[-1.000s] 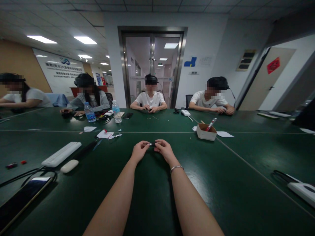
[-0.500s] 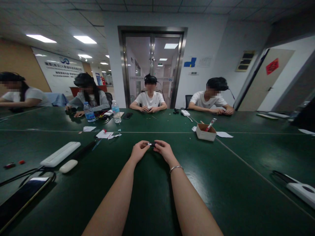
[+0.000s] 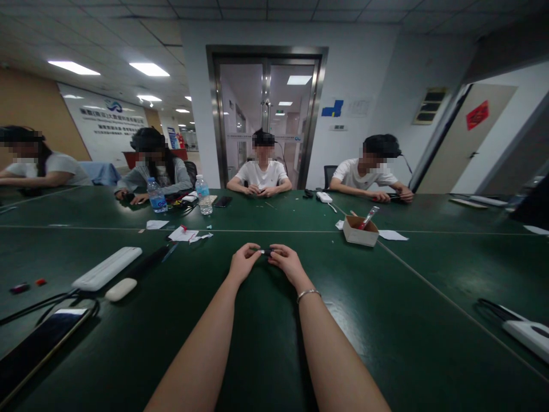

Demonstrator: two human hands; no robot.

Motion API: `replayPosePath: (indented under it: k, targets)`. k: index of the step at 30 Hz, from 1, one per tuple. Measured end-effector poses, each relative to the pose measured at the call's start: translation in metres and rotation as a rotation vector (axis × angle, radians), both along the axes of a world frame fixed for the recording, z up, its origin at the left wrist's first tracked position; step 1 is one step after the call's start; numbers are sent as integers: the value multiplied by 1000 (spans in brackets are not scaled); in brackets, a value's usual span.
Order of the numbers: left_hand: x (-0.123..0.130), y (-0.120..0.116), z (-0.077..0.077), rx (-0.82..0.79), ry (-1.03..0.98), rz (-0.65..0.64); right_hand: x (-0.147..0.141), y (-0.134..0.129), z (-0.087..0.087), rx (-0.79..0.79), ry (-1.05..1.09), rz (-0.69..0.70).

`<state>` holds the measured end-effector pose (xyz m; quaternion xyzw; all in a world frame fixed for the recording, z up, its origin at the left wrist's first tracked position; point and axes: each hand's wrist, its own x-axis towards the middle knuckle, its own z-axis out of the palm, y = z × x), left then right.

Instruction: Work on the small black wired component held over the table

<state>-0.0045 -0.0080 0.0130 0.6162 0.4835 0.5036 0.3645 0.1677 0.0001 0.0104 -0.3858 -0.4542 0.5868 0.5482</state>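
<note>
A small dark object with a silvery end (image 3: 266,252) is held between my two hands, just above the green table (image 3: 266,343). My left hand (image 3: 245,262) pinches its silvery left end between thumb and fingers. On the other side, my right hand (image 3: 286,262) grips the dark right end, with a bracelet round the wrist. The object is too small for its details to be made out, and fingertips cover part of it.
A small box (image 3: 360,232) holding a red-and-clear item stands right of my hands. White paper scraps (image 3: 184,233), a white power strip (image 3: 107,269), a white mouse (image 3: 121,290) and a phone (image 3: 40,343) lie left. Bottles (image 3: 156,197) and several seated people are across the table.
My hands keep their hold on the small object, nearly unmoved. Across the table at the right, a person's hands have lifted slightly and shifted right.
</note>
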Motion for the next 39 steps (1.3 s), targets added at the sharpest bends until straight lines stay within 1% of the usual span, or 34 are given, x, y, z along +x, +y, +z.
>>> replayPosePath:
  k: [8,15,21,27,34,39]
  targets:
    - [-1,3,-4,-29,-28,-24,0,-1,2,-2,-10,-13]
    - [-1,7,-7,-11,-3,25,0,-2,1,8,2,-17]
    - [0,5,-5,21,-34,9,0,0,-1,7,-1,-25]
    - [0,1,-1,10,2,-16,1,0,-1,4,-25,-14]
    - [0,4,-4,-36,12,27,0,0,0,-3,-20,-23]
    - [-2,4,-5,-28,16,46,1,0,-1,-7,-21,-33]
